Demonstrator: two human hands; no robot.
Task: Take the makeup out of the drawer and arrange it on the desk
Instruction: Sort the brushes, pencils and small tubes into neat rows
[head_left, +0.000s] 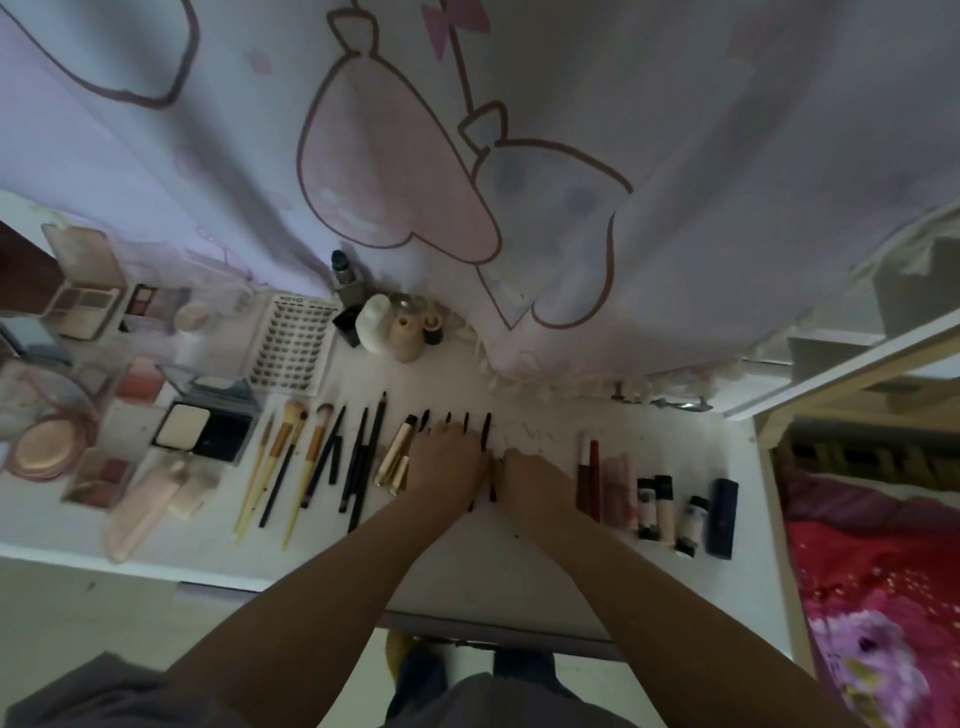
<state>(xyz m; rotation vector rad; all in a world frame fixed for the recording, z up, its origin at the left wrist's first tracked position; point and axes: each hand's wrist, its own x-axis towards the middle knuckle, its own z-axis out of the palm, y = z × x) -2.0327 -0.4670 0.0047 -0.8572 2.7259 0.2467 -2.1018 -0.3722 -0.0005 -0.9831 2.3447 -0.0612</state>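
Both hands meet at the middle of the white desk (467, 561), over a short row of thin black pencils (487, 428) whose long axes run near-to-far, parallel to one another and to the brushes (291, 457) and darker liners (363, 457) lined up to their left. The left hand (447, 460) lies palm-down across the left part of that row, fingers bent onto the sticks so that only their far tips show beyond the knuckles; whether it presses them flat or pinches one cannot be told. The right hand (535, 480) sits just beside it, touching or nearly touching at the thumb side, its fingers curled down at the rightmost pencil, and again the exact grip is hidden. The pencils thus lie directly under and just beyond the fingers, so any straightening would seem to call for a small slide along the near-far axis rather than a reach. To the right, well apart from the hands, stand-lying tubes and lipsticks (660, 509) form another row; a gold tube (397, 452) lies just left of the left hand. The drawer is not clearly in view.
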